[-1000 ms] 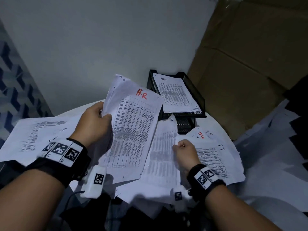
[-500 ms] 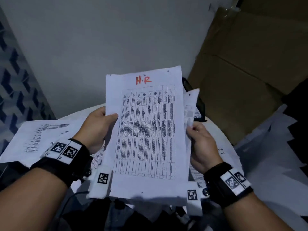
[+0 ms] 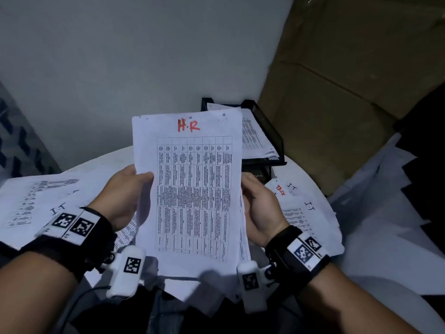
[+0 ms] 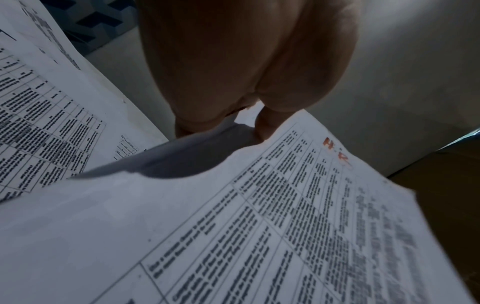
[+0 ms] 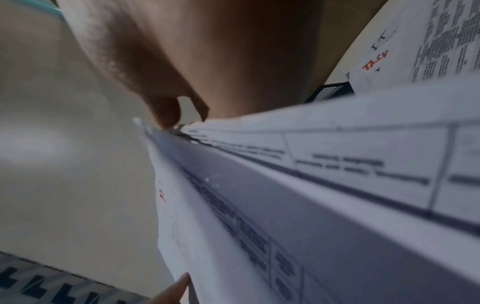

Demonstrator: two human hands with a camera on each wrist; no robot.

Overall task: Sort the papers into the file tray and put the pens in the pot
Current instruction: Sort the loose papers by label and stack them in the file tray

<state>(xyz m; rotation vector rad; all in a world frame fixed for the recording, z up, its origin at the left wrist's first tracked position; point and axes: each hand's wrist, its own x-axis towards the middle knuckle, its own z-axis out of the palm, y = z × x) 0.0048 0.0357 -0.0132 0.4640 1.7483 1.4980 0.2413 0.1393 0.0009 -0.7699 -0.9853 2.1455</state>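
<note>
I hold a thin stack of printed sheets upright in front of me; the front sheet, the H.R paper [image 3: 192, 189], has a table and red "H.R" at its top. My left hand [image 3: 125, 189] pinches its left edge, thumb on the front. My right hand [image 3: 258, 208] grips the right edge with a second sheet behind. The left wrist view shows the H.R paper [image 4: 285, 216] under my left hand [image 4: 262, 125]. In the right wrist view my right hand [image 5: 176, 115] grips the sheets' edges [image 5: 285, 164]. The black mesh file tray [image 3: 269, 131] stands behind, with papers in it. No pens or pot in view.
Loose sheets marked "I.T" lie on the round white table [image 3: 96, 162] at the left [image 3: 36, 201] and right [image 3: 301, 208]. A grey wall is behind, brown cardboard [image 3: 349, 92] at the right. More paper hangs over the table's near edge.
My right hand left the sheet on the table and came up with it to the H.R paper's right edge. The stack now stands squarer and higher, covering most of the tray.
</note>
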